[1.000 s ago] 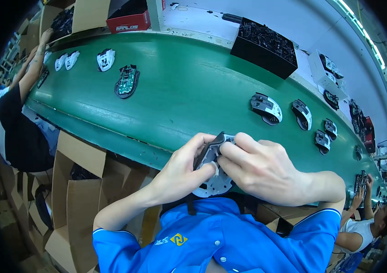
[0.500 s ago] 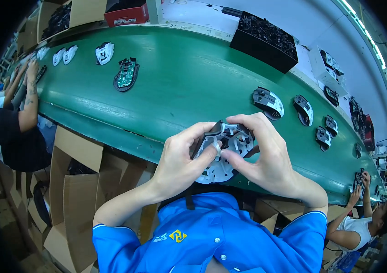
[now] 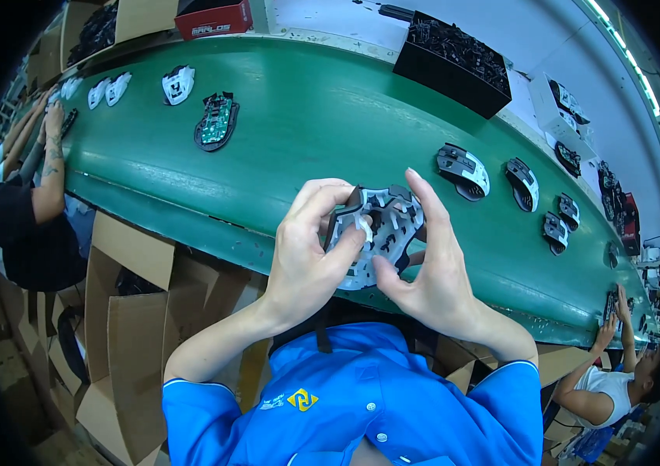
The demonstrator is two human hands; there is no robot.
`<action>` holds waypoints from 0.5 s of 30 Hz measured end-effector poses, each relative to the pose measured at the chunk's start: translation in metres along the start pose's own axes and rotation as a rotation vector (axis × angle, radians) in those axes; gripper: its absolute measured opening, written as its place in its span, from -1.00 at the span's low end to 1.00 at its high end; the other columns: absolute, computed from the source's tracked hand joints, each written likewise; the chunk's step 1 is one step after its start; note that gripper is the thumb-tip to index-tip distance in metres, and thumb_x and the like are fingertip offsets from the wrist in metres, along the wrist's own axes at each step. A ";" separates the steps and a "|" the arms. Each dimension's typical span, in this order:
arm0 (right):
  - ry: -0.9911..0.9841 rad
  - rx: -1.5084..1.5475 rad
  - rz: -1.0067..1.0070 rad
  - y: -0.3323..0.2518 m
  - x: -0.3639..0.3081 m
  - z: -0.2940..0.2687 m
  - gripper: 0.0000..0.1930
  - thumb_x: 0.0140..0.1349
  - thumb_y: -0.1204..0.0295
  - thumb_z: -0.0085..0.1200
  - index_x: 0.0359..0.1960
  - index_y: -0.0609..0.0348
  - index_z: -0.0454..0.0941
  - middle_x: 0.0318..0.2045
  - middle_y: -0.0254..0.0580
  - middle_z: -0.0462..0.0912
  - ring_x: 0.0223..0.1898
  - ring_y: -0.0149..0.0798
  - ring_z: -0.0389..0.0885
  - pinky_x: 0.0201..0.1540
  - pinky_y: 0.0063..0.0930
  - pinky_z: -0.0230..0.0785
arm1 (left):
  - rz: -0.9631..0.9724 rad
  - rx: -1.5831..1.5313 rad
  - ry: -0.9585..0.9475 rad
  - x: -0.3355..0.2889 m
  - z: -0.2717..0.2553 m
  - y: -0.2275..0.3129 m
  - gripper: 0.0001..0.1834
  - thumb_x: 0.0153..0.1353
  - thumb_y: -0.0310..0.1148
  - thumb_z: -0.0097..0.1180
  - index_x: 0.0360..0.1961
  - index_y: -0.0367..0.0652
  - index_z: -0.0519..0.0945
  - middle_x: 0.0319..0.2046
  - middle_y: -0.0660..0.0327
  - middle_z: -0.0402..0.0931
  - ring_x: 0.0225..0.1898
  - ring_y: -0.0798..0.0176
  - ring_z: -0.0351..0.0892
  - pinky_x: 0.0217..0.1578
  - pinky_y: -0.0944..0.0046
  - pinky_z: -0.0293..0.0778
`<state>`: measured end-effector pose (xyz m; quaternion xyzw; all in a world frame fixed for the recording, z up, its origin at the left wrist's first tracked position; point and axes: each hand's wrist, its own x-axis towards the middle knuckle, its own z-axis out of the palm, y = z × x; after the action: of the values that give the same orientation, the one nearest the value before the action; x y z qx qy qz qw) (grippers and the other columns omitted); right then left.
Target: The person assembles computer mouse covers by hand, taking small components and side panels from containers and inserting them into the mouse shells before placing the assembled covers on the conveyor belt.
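Note:
Above the near edge of the green bench, a mouse top shell (image 3: 362, 272) is held with its pale, ribbed inside facing up. My left hand (image 3: 299, 248) grips its left side, thumb pressed inside near a small white part and fingers wrapped round the dark rim. On the other side, my right hand (image 3: 442, 272) has its thumb at the shell's lower inside edge. That hand's index finger is stretched up off the rim, while a finger shows behind the shell. What the thumbs press on is partly hidden.
On the green bench (image 3: 291, 116) lie a mouse base with a circuit board (image 3: 216, 123), a white shell (image 3: 178, 84), and several mice, including a grey-white mouse (image 3: 463, 172). A black parts box (image 3: 454, 66) stands behind. Co-workers sit left and right; open cartons (image 3: 139, 342) stand below.
Both hands have shifted the shell slightly up and left. My right index finger has lifted off the shell's top edge and straightened.

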<state>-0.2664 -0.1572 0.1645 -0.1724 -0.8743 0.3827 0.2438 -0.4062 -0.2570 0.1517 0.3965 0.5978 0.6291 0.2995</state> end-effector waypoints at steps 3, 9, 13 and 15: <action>0.097 -0.002 -0.038 0.005 -0.001 0.012 -0.12 -0.08 0.59 0.20 0.32 0.21 0.00 0.11 -0.04 0.31 -0.08 -0.26 0.51 -0.32 -0.52 0.49 | 0.014 -0.008 0.005 -0.002 0.001 0.002 -0.69 0.07 -0.72 -0.02 -0.10 -0.39 0.43 -0.03 0.16 0.26 -0.07 0.38 0.42 -0.27 0.45 0.60; 0.175 0.006 -0.167 0.007 -0.002 0.011 -0.20 -0.07 0.67 0.17 0.27 0.22 0.08 0.02 -0.08 0.36 -0.08 -0.33 0.51 -0.14 -0.51 0.47 | 0.105 0.055 -0.069 -0.010 -0.004 0.005 -0.61 0.04 -0.58 0.09 -0.04 -0.36 0.44 -0.03 0.11 0.28 -0.20 0.28 0.50 -0.24 0.37 0.47; 0.123 0.153 -0.033 0.002 -0.003 0.005 -0.23 -0.07 0.69 0.17 0.24 0.21 0.12 0.02 -0.14 0.35 -0.05 -0.41 0.48 -0.11 -0.56 0.45 | 0.077 0.120 -0.089 -0.021 -0.006 -0.003 -0.46 -0.07 -0.55 0.10 0.03 -0.44 0.39 -0.23 -0.04 0.49 -0.30 0.18 0.56 -0.27 0.31 0.49; 0.148 0.125 -0.083 0.001 -0.004 0.008 -0.24 -0.07 0.69 0.16 0.24 0.21 0.12 0.01 -0.15 0.36 -0.06 -0.42 0.48 -0.12 -0.57 0.45 | 0.110 0.159 -0.058 -0.022 -0.003 0.000 -0.47 -0.08 -0.54 0.10 0.01 -0.44 0.40 -0.28 -0.03 0.51 -0.34 0.18 0.57 -0.30 0.30 0.49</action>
<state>-0.2676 -0.1632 0.1576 -0.1482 -0.8346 0.4125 0.3337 -0.3971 -0.2771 0.1485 0.4692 0.6142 0.5835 0.2494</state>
